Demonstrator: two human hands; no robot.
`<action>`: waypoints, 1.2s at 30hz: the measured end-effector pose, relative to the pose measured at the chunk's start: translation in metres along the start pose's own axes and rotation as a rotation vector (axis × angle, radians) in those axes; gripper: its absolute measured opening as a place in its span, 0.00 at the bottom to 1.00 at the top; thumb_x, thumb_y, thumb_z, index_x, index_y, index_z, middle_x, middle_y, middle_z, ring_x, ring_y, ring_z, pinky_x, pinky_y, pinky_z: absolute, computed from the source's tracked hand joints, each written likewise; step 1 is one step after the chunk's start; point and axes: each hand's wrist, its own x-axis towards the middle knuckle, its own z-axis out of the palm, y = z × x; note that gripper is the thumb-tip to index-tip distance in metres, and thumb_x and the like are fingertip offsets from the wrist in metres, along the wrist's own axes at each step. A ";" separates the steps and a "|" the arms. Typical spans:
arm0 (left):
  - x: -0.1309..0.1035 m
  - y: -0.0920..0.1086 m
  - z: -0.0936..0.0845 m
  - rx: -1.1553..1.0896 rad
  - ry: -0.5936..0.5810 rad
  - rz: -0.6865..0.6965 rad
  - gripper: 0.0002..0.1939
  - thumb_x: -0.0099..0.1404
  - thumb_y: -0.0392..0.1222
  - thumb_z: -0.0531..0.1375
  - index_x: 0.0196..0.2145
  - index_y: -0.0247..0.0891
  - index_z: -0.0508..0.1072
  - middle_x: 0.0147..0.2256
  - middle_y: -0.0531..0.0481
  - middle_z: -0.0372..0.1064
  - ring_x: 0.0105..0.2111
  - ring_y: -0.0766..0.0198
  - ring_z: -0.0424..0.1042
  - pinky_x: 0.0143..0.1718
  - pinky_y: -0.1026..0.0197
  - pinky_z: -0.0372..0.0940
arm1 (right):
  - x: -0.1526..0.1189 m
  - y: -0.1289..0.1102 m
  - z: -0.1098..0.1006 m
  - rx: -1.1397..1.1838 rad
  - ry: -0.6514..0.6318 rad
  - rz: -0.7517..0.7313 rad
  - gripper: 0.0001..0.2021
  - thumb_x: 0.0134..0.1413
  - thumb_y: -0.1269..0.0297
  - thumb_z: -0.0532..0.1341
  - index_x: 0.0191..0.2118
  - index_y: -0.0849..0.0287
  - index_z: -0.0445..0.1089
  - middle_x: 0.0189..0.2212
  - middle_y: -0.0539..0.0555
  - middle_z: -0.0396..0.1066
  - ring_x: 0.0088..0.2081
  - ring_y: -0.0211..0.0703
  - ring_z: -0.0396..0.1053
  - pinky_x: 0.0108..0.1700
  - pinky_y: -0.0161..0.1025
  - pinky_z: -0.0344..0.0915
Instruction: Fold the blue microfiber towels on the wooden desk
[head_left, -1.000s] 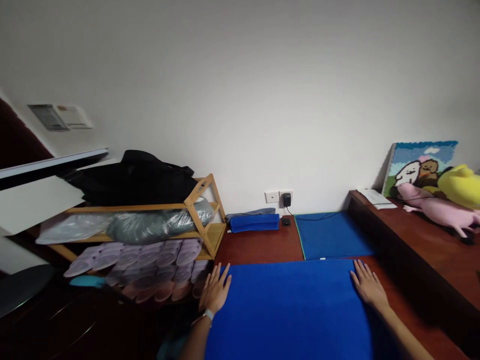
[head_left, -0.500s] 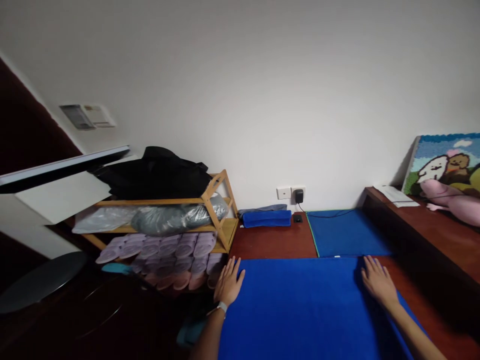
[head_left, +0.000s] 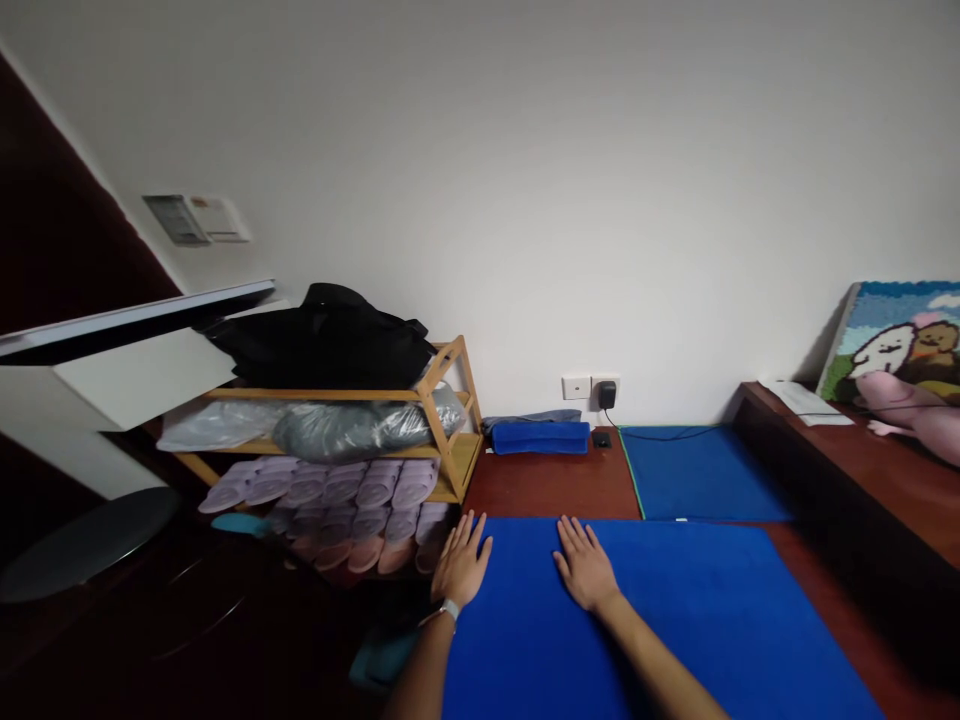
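Observation:
A bright blue cloth (head_left: 720, 610) lies spread flat over the reddish-brown wooden surface (head_left: 555, 485). My left hand (head_left: 461, 565) rests flat at its far left corner, fingers apart, with a pale watch band on the wrist. Farther right along the same far edge, my right hand (head_left: 586, 570) lies palm down on the cloth, its fingers stretched out. Neither hand grips anything. Beyond the cloth sit a folded blue cloth (head_left: 540, 437) and, to the right, a darker blue cloth with a green edge (head_left: 701, 475).
To the left stands a wooden rack (head_left: 450, 430) with purple slippers (head_left: 379, 485), plastic-wrapped items and a black bag (head_left: 330, 340). A black plug (head_left: 607, 394) with a cable sits in the wall socket. A raised ledge at right carries a pink plush toy (head_left: 907, 405) and a picture (head_left: 892, 340).
My right hand has moved left across the blue cloth, from near its right corner to close beside my left hand. My left hand stays at the left corner. The view has shifted slightly.

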 end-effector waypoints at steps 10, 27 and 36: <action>0.004 -0.004 0.002 0.012 0.013 0.014 0.31 0.77 0.54 0.46 0.72 0.41 0.58 0.73 0.43 0.52 0.73 0.54 0.52 0.72 0.46 0.50 | -0.123 0.262 -0.061 -0.303 0.141 0.536 0.36 0.67 0.50 0.40 0.74 0.63 0.53 0.74 0.59 0.51 0.74 0.56 0.47 0.73 0.57 0.46; 0.005 -0.004 0.003 0.031 0.030 0.020 0.30 0.78 0.53 0.44 0.71 0.42 0.59 0.73 0.43 0.54 0.72 0.53 0.54 0.71 0.45 0.53 | -0.128 0.260 -0.098 -0.409 0.175 0.579 0.36 0.67 0.56 0.36 0.71 0.73 0.57 0.73 0.65 0.52 0.74 0.59 0.47 0.74 0.59 0.44; 0.002 -0.001 0.000 0.024 0.029 0.025 0.29 0.78 0.52 0.45 0.71 0.42 0.60 0.73 0.42 0.54 0.72 0.53 0.54 0.71 0.45 0.53 | -0.011 0.003 -0.011 -0.076 0.106 -0.018 0.35 0.73 0.47 0.39 0.75 0.64 0.47 0.75 0.57 0.44 0.76 0.50 0.40 0.75 0.53 0.40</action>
